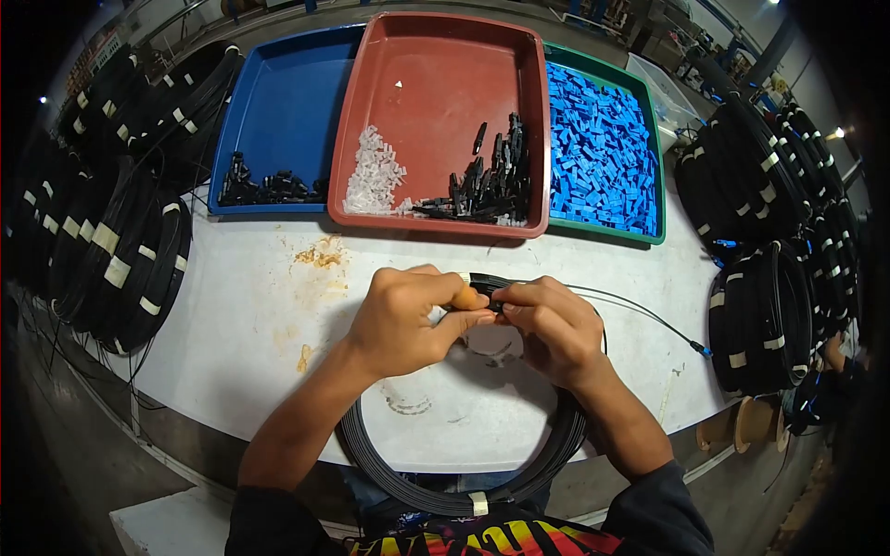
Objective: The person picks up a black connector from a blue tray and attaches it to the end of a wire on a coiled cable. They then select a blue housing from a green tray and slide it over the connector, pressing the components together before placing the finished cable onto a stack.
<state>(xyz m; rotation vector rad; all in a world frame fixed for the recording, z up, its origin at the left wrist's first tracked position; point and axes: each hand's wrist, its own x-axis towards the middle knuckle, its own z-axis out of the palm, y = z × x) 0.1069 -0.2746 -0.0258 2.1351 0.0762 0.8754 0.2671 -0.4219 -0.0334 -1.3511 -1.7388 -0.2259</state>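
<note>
My left hand [408, 315] and my right hand [556, 329] meet over the table, fingertips pinched together on a small black piece [497, 307]. Fingers cover most of that piece, so its exact kind cannot be made out. An orange-tan covering wraps one fingertip of my left hand. Below and around my hands lies a coil of black cable [371, 454], bound with pale tape and overhanging the near table edge. From it a thin cable runs right and ends in a connector with a blue tip [705, 351].
A blue tray [287, 88] holds black parts; a red tray [445, 65] holds clear and black pieces; a green tray [661, 176] is filled with blue pieces [603, 153]. Taped cable coils stand at left [120, 250] and right [760, 315]. The white table [250, 352] has brown stains.
</note>
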